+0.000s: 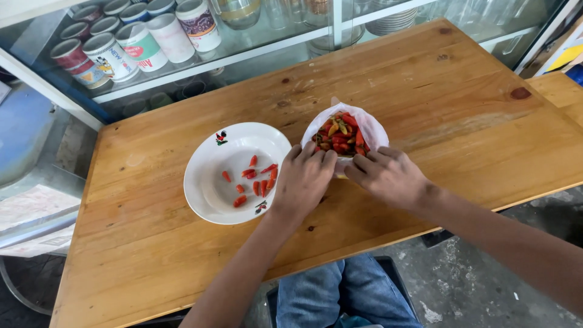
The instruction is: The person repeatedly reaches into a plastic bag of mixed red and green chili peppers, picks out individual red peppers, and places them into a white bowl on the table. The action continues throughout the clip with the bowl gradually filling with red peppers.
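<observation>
Head view, looking down on a wooden table (182, 243) set against a glass-fronted cabinet (255, 42) holding printed cans (109, 54) and stacked plates (392, 21).

1. Left hand (302, 181): rests palm down at the near edge of a small white plastic bag (364, 124), fingers curled together against the bag's rim. The fingertips are partly hidden by the bag, so I cannot tell whether they pinch the plastic or a chili inside it.

2. Right hand (388, 176): lies beside the left hand, fingers bent and drawn together at the same near edge of the bag. It appears to steady or hold the plastic; the exact contact is not visible.

3. Bag: stands open on the table, just right of centre, filled with red chilies (341, 135) mixed with a few orange and green ones.

4. White bowl (209, 188): stands just left of the bag, near the left hand but apart from it. It has small rooster prints on its rim and holds about 10 red chilies (258, 177) spread over its right half.

Step in hand, as a judgement: sorting chilies from bag to bowl, at an early stage, since the bag is full and the bowl sparsely filled. The next move calls for a fine pinch on 1 chili while the other hand keeps the bag mouth open
</observation>
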